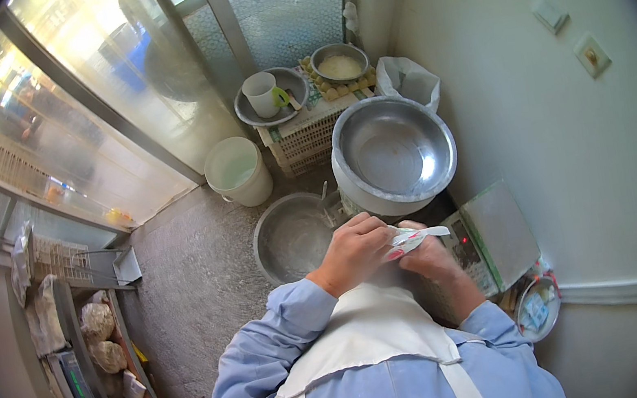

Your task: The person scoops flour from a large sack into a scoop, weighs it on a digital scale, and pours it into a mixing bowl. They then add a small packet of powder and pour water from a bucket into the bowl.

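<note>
In front of my chest I hold a small white packet (400, 248) with red and green marks. My left hand (355, 248) is closed, its bent fingers pinching the packet's left side. My right hand (432, 256) grips the other side, and a narrow white end of the packet sticks out over it. Whether the packet is open or sealed I cannot tell. Just beyond my hands stands a large metal basin (384, 144) set on a white tub (349, 186). Below and to the left, a wide metal bowl (280, 242) rests on the floor.
A bench scale (505, 233) with a red light is right of my hands, above a waste bin (552, 320). A white bucket (236, 170) holds liquid. Behind, a crate (303, 148) bears a bowl with a white jug (260, 96). Shelves (91, 356) line the left.
</note>
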A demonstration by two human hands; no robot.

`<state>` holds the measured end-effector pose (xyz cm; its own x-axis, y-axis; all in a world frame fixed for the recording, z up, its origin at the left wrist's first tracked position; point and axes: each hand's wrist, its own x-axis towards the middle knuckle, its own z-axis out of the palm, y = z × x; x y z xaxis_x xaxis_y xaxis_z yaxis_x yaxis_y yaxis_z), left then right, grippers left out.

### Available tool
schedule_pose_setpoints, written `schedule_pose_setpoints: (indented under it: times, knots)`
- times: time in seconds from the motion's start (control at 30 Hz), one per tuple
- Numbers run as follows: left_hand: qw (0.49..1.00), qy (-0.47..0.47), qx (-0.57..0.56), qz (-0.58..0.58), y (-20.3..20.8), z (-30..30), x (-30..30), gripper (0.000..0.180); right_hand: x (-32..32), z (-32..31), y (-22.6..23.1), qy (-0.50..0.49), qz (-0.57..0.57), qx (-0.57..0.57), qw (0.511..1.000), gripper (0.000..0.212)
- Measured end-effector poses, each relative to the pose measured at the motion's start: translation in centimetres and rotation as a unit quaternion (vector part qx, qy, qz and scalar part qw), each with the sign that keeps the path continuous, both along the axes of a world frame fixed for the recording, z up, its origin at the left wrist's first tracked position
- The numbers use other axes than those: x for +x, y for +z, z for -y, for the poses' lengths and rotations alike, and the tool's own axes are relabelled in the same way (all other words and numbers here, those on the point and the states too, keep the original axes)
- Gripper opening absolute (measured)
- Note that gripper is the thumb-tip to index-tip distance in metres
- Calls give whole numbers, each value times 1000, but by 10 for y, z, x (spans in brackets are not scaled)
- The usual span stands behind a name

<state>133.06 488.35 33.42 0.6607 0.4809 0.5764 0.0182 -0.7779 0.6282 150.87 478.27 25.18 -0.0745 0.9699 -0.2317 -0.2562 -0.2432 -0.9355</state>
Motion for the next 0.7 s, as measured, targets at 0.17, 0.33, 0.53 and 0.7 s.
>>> schedule_pose_setpoints:
  times: [0.17, 0.33, 0.53, 0.7]
  knots:
    - [999, 38, 8, 38, 21, -2, 29, 22, 6, -26, -17, 19, -245, 9, 969, 80]
    - [994, 68, -25, 78, 33, -14, 73, 20, 41, -42, -12, 38, -357, 9, 933, 76]
    - [992, 51, -63, 94, 36, -16, 120, 16, 86, -48, -22, 39, -384, 81, 919, 61]
    - [994, 8, -98, 55, 27, -22, 133, 15, 111, -50, -34, -15, -536, 20, 844, 58]
